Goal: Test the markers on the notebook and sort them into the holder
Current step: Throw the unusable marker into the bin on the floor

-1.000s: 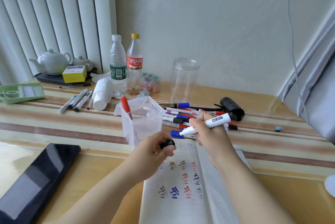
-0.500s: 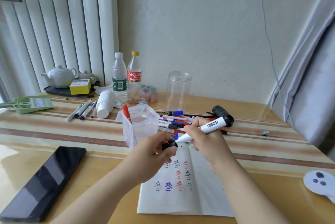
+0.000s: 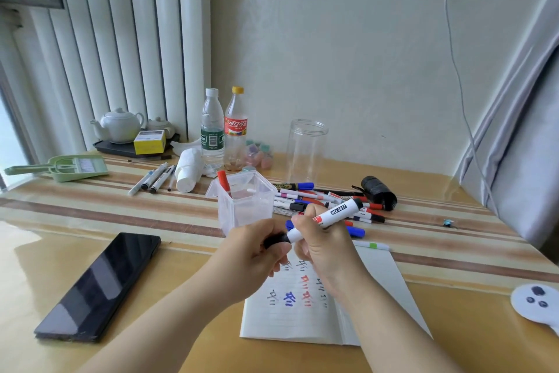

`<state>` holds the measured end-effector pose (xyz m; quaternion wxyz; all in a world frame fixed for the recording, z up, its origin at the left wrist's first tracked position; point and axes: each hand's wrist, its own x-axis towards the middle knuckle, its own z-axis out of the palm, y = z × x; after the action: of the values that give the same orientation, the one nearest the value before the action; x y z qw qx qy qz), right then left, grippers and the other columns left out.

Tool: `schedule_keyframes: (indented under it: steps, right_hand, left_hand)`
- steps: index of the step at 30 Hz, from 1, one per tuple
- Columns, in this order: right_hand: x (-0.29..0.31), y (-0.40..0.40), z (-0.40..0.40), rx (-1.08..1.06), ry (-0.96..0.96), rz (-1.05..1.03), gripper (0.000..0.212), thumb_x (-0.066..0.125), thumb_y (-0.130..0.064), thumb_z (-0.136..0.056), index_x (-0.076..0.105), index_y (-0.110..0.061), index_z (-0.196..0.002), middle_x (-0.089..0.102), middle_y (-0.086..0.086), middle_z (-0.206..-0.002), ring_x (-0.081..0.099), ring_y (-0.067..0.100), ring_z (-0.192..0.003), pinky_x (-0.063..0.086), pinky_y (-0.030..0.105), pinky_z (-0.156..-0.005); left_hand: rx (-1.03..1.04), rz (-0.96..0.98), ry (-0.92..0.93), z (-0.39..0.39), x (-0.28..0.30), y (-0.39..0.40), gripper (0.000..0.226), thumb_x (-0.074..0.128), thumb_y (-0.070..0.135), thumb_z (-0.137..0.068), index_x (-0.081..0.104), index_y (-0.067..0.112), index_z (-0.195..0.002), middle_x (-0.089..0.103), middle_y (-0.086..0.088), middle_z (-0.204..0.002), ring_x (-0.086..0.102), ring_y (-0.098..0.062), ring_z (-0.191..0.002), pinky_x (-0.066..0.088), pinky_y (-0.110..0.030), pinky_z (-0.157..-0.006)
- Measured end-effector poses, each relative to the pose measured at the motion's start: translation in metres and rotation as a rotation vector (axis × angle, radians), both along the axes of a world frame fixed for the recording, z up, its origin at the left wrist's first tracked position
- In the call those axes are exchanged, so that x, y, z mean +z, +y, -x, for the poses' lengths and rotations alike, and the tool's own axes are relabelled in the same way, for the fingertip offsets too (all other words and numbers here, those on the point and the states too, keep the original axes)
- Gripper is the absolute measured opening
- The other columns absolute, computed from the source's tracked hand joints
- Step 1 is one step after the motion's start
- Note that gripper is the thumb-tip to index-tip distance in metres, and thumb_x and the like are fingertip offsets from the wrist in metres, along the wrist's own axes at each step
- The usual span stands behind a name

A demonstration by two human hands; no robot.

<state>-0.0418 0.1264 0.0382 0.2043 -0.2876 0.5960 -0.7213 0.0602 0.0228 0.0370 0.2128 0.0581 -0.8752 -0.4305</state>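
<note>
My right hand grips a white marker with a black end, held slanted above the open notebook. My left hand pinches the black cap, which now sits on the marker's tip. The notebook page carries black, red and blue test marks. Just beyond my hands stands the clear plastic holder with one red marker in it. A pile of loose markers lies to the holder's right.
A black phone lies at the left front. Further back are three pens, a tissue roll, two bottles, a clear jar, a black roll, a teapot on a tray and a green dustpan.
My left hand has brought the black cap up to the marker's tip and pushed it on. The camera has tilted upward, showing more of the wall.
</note>
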Motion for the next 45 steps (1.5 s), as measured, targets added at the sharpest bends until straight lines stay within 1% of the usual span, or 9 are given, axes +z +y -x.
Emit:
schedule_keyframes:
  steps: [12,18,23,25,31,35,38,42,45]
  right_hand:
    - [0.013,-0.053,-0.044,0.159,0.058,0.001,0.048,0.055,-0.005,-0.09,0.046,-0.025,-0.047,0.038,0.001,-0.047,0.033,0.016,-0.045,0.031,0.028,-0.05]
    - [0.026,-0.124,-0.109,0.348,0.211,-0.088,0.039,0.068,-0.03,-0.084,0.05,-0.019,-0.051,0.039,-0.008,-0.041,0.035,0.009,-0.04,0.03,0.026,-0.05]
    - [0.023,-0.194,-0.213,0.679,0.193,-0.139,0.058,0.066,-0.061,-0.06,0.061,-0.011,-0.09,0.055,-0.006,-0.061,0.048,0.005,-0.051,0.04,0.024,-0.06]
    - [0.009,-0.217,-0.258,0.789,0.178,-0.224,0.064,0.064,-0.059,-0.068,0.057,-0.012,-0.11,0.06,-0.002,-0.07,0.052,0.004,-0.053,0.043,0.024,-0.06]
    - [-0.074,-0.242,-0.358,1.044,0.257,-0.485,0.022,0.056,-0.04,-0.091,0.06,-0.019,-0.095,0.064,-0.002,-0.076,0.056,0.008,-0.061,0.045,0.023,-0.06]
    - [-0.136,-0.236,-0.392,1.118,0.247,-0.679,0.019,0.054,-0.035,-0.093,0.059,-0.017,-0.098,0.063,-0.002,-0.077,0.056,0.009,-0.059,0.045,0.022,-0.058]
    - [-0.164,-0.229,-0.4,1.146,0.275,-0.777,0.017,0.053,-0.036,-0.093,0.059,-0.021,-0.097,0.063,-0.006,-0.077,0.055,0.007,-0.058,0.045,0.023,-0.06]
    - [-0.172,-0.227,-0.394,1.122,0.286,-0.824,0.014,0.052,-0.036,-0.094,0.058,-0.023,-0.094,0.063,-0.006,-0.079,0.056,0.007,-0.059,0.044,0.022,-0.06]
    - [-0.161,-0.229,-0.385,1.098,0.31,-0.803,0.011,0.051,-0.035,-0.094,0.057,-0.026,-0.094,0.065,-0.007,-0.082,0.058,0.008,-0.062,0.046,0.025,-0.065]
  left_hand:
    - [0.241,0.093,0.049,-0.059,0.013,-0.03,0.022,0.054,0.012,-0.089,0.053,0.029,-0.075,0.063,0.006,-0.066,0.06,-0.005,-0.059,0.049,-0.016,-0.059]
    - [0.477,0.117,0.114,-0.141,0.015,-0.073,0.02,0.051,0.014,-0.091,0.051,0.032,-0.085,0.061,0.019,-0.07,0.055,-0.005,-0.06,0.048,-0.028,-0.065]
    - [0.876,0.021,0.223,-0.263,-0.006,-0.117,0.014,0.056,0.023,-0.085,0.05,0.036,-0.084,0.06,0.011,-0.068,0.054,-0.016,-0.061,0.049,-0.043,-0.062]
    - [1.092,-0.027,0.224,-0.324,-0.028,-0.127,0.006,0.055,0.03,-0.079,0.053,0.032,-0.084,0.058,0.009,-0.067,0.056,-0.021,-0.065,0.05,-0.045,-0.065]
    - [1.58,-0.262,0.044,-0.478,-0.125,-0.119,0.013,0.066,0.015,-0.077,0.057,0.024,-0.074,0.064,0.01,-0.065,0.062,-0.006,-0.067,0.049,-0.035,-0.072]
    - [1.691,-0.41,-0.138,-0.515,-0.197,-0.098,0.01,0.064,0.014,-0.076,0.058,0.022,-0.075,0.068,-0.002,-0.075,0.064,-0.025,-0.079,0.048,-0.032,-0.068]
    - [1.745,-0.497,-0.315,-0.524,-0.237,-0.091,0.013,0.064,0.019,-0.078,0.059,0.018,-0.09,0.065,-0.003,-0.09,0.06,-0.023,-0.09,0.038,-0.027,-0.069]
    - [1.815,-0.592,-0.535,-0.536,-0.268,-0.09,0.052,0.06,0.023,-0.08,0.044,0.01,-0.127,0.047,-0.011,-0.129,0.044,-0.029,-0.12,0.037,-0.035,-0.096]
    - [1.873,-0.514,-0.518,-0.532,-0.257,-0.099,0.05,0.054,0.014,-0.082,0.041,0.007,-0.129,0.044,-0.016,-0.13,0.04,-0.032,-0.121,0.033,-0.037,-0.098]
